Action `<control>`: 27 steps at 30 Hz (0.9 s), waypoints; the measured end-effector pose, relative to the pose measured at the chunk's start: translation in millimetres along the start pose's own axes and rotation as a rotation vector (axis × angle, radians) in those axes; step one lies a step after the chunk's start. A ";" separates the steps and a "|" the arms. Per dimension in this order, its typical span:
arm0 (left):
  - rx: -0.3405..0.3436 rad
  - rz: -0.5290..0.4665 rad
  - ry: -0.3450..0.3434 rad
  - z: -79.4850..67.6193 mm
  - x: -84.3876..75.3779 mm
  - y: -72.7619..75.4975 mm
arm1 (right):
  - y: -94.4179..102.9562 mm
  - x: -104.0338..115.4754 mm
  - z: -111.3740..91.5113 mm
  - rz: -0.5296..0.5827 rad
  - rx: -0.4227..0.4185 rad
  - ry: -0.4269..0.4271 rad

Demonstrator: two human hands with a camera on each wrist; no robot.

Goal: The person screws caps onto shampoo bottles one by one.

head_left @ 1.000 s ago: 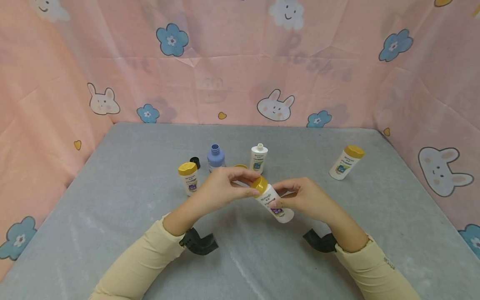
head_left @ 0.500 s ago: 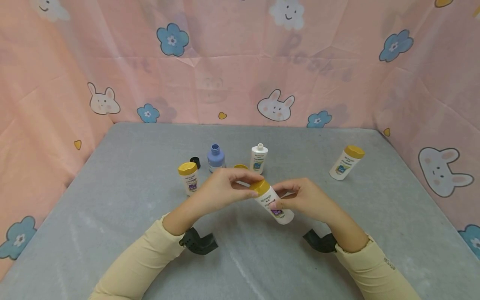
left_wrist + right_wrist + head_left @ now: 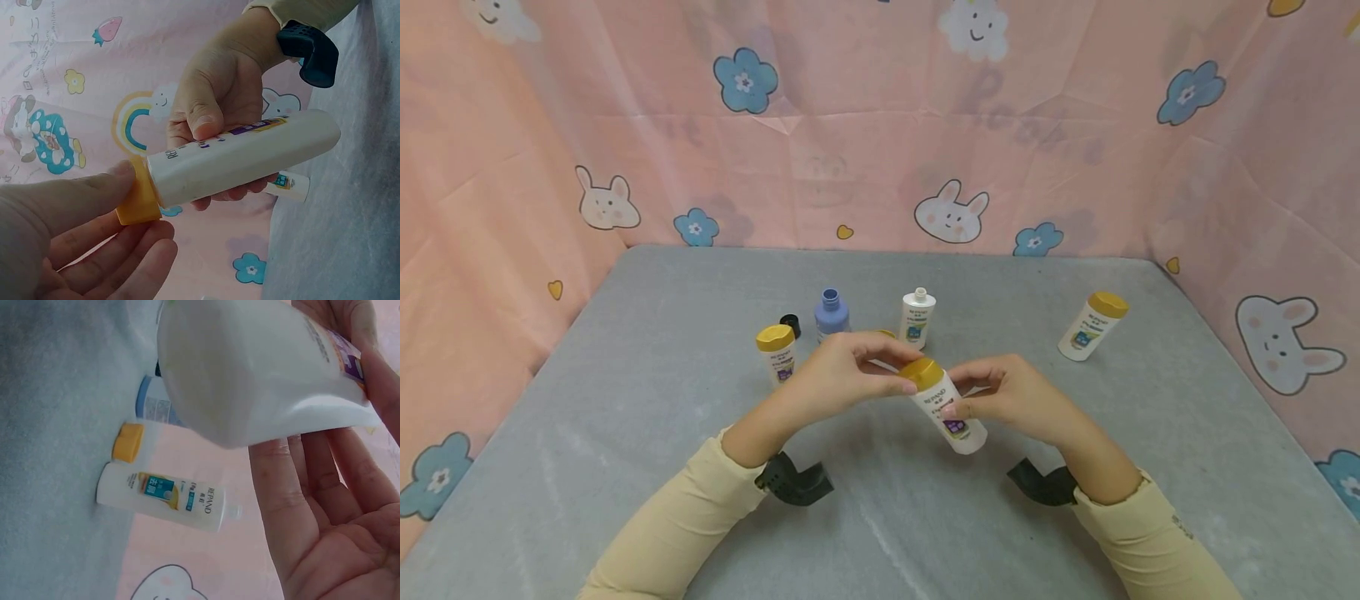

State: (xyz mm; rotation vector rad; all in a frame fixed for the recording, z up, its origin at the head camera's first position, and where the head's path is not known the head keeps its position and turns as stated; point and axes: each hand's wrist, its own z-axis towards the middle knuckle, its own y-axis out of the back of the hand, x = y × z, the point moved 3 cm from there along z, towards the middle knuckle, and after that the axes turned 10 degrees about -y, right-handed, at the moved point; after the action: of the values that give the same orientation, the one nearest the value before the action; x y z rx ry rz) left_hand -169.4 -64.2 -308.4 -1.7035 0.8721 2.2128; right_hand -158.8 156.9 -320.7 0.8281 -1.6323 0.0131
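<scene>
White bottle point(image 3: 935, 397) leaned toward eleven o'clock; right hand point(image 3: 1021, 400) held it, likely to steady it; left hand point(image 3: 844, 371) pinched its yellow cap point(image 3: 926, 374).

A pink curtain point(image 3: 880, 137) (bunny-printed) backs a grey table point(image 3: 917, 525).

Grey table point(image 3: 700, 517) carrying four bottles point(image 3: 832, 317), black cap point(image 3: 791, 323), yellow cap point(image 3: 127, 442)

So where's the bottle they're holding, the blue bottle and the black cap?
Held bottle point(image 3: 232, 161), left wrist view: on its white body.
Blue bottle point(image 3: 832, 317), head view: on its upper body.
Black cap point(image 3: 793, 327), head view: on its side.
</scene>
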 end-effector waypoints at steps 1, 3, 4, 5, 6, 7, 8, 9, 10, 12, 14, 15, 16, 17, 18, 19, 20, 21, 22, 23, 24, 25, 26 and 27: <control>0.003 0.005 0.000 0.0 0.0 0.1 | 0.1 -0.2 0.1 0.004 0.004 0.000; 0.009 0.014 -0.006 0.0 -0.1 0.0 | 0.3 -0.7 0.2 0.009 0.010 0.004; 0.014 0.016 -0.012 0.1 -0.1 -0.1 | 0.4 -1.0 0.3 0.012 0.013 0.005; 0.019 0.017 -0.021 0.0 -0.2 -0.2 | 0.4 -1.3 0.4 0.014 0.017 0.005; 0.025 0.018 -0.031 0.1 -0.3 -0.3 | 0.4 -1.7 0.4 0.018 0.021 0.003; 0.031 0.015 -0.042 0.0 -0.4 -0.4 | 0.5 -2.2 0.5 0.020 0.025 0.000; 0.038 0.011 -0.054 -0.1 -0.7 -0.6 | 0.5 -2.6 0.6 0.023 0.030 -0.002; 0.045 0.009 -0.066 -0.2 -1.1 -0.7 | 0.6 -3.0 0.7 0.025 0.035 -0.005; 0.052 0.006 -0.076 -0.4 -1.3 -0.8 | 0.6 -3.3 0.8 0.028 0.039 -0.007; 0.063 0.000 -0.087 -0.9 -1.8 -0.7 | 0.5 -3.7 1.1 0.031 0.047 -0.007; 0.068 -0.017 -0.091 -1.0 -2.7 -0.4 | 0.5 -3.8 1.2 0.032 0.049 -0.004; 0.062 -0.026 -0.085 -1.1 -3.0 0.2 | 0.5 -3.7 1.3 0.033 0.047 -0.004; 0.050 -0.029 -0.076 -1.1 -3.2 1.1 | 0.6 -3.4 1.2 0.032 0.041 -0.005; 0.033 -0.034 -0.061 -1.3 -4.2 2.2 | 0.7 -3.0 1.1 0.031 0.033 -0.004; 0.012 -0.037 -0.041 -1.6 -4.8 3.3 | 0.8 -2.6 1.0 0.030 0.025 -0.006; -0.015 -0.032 -0.019 -1.9 -5.3 4.3 | 1.0 -2.3 1.0 0.029 0.016 -0.007; -0.042 -0.024 0.005 -2.3 -5.5 5.3 | 1.2 -2.0 1.0 0.028 0.005 -0.011; -0.067 -0.020 0.030 -2.8 -5.5 5.7 | 1.2 -1.8 1.1 0.026 -0.005 -0.013; -0.088 -0.012 0.054 -3.0 -5.1 5.9 | 1.2 -1.7 1.3 0.025 -0.012 -0.014; -0.104 -0.006 0.075 -3.4 -4.8 5.6 | 1.2 -1.7 1.7 0.023 -0.019 -0.016; -0.117 0.002 0.088 -3.5 -3.9 5.0 | 1.1 -1.9 2.0 0.022 -0.025 -0.019; -0.126 0.008 0.093 -3.4 -3.5 4.1 | 0.9 -2.1 2.4 0.019 -0.031 -0.020; -0.132 0.013 0.097 -3.3 -3.0 3.0 | 0.6 -2.2 2.6 0.018 -0.036 -0.024; -0.136 0.022 0.098 -3.1 -2.7 2.0 | 0.3 -2.3 2.9 0.015 -0.041 -0.025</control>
State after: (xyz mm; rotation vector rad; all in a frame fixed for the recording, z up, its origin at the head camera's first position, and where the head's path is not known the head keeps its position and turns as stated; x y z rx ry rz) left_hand -167.1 -67.0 -305.7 -1.8862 0.7816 2.2664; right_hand -161.5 157.0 -323.3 0.7875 -1.6573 -0.0196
